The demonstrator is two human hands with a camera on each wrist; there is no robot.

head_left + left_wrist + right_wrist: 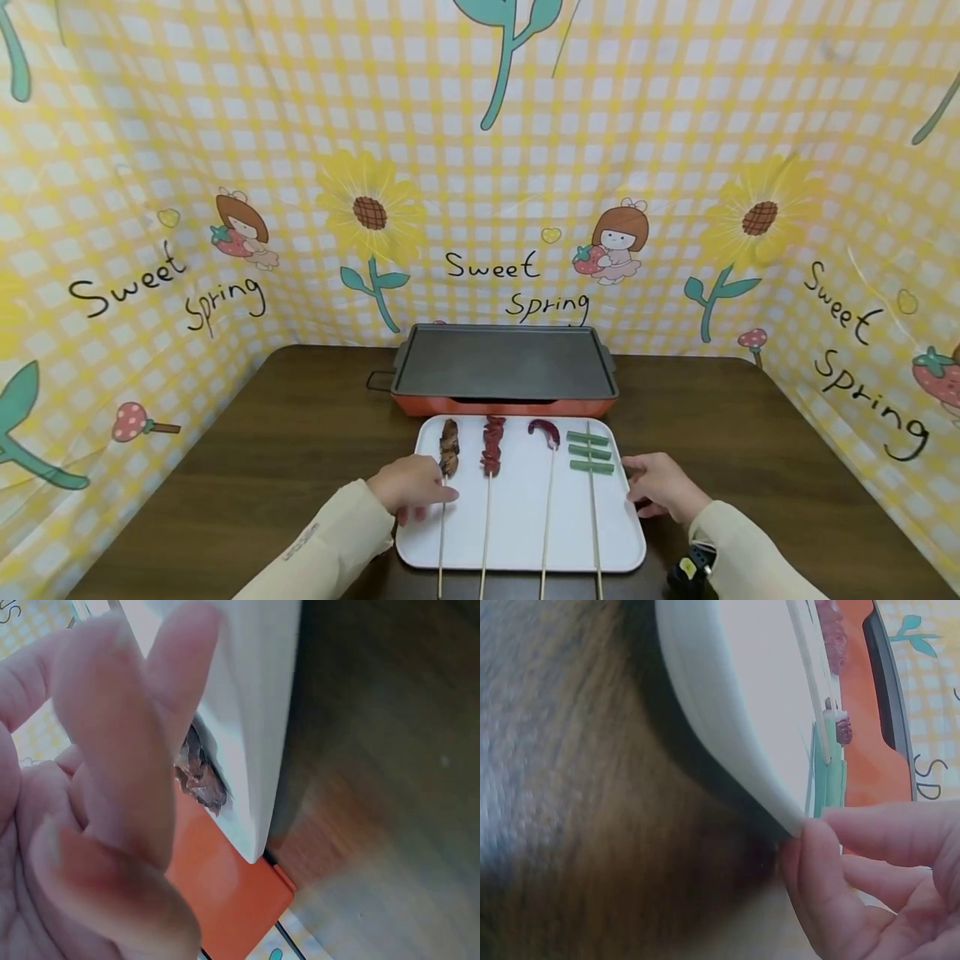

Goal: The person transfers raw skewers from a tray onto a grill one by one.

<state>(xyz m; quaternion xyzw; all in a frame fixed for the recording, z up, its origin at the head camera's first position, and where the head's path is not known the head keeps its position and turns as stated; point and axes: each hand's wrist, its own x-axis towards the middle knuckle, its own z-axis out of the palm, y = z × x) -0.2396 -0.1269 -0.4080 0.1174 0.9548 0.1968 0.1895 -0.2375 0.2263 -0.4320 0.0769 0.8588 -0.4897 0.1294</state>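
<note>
A white rectangular tray [517, 525] bears several skewers side by side. From left to right they are a browned meat skewer [449, 446], a red meat skewer [492, 446], a skewer with a dark red curled piece [545, 432] and a skewer of green cut sticks [589, 452]. My left hand [415, 486] is over the tray's left edge, thumb reaching across the first skewer's stick. In the left wrist view its fingers [112, 742] are loosely bent in front of the tray, gripping nothing visible. On the opposite side my right hand [663, 486] pinches the tray's rim [727, 765] between thumb and fingers.
Directly behind the tray stands an orange griddle [504, 362] with a flat dark plate and a wire handle [379, 381] at its left. Both are on a dark wooden table [300, 433]. A yellow checked cloth [480, 183] surrounds the table's back and sides. The skewer sticks overhang the tray's front rim.
</note>
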